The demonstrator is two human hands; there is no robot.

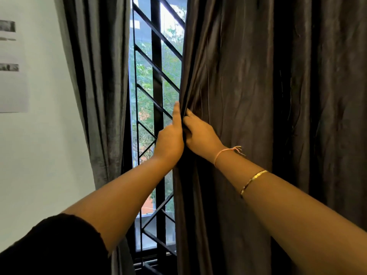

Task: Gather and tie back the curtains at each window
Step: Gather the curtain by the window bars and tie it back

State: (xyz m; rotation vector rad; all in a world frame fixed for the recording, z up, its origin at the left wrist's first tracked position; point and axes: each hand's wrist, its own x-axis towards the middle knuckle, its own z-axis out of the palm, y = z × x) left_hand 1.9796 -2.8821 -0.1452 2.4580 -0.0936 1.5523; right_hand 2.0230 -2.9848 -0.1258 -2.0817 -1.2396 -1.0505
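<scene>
Curtain panel, right-hand, dark brown crinkled fabric (258,96): hung across most of the window, with its inner edge held at about mid-height. The edge is pinched between both hands. The left hand (170,139) is pressed against the window side of the edge, its fingers laid upward along the hem. The right hand (200,135) is closed on the folds from the room side, its fingertips buried in the cloth. A pink thread band and a thin gold bangle (253,182) are worn on the right forearm.

Curtain panel, left-hand, grey-brown fabric (99,86): hung loose beside the white wall (45,135), untouched and untied.

Window grille, black metal with diagonal bars (156,80): exposed in the narrow gap between the two panels, with green foliage seen beyond.

Tie-back: none is seen in view.

Progress, as judged: gathering of the right panel is only begun; bunching, tying, and the whole left panel are left to be done.
</scene>
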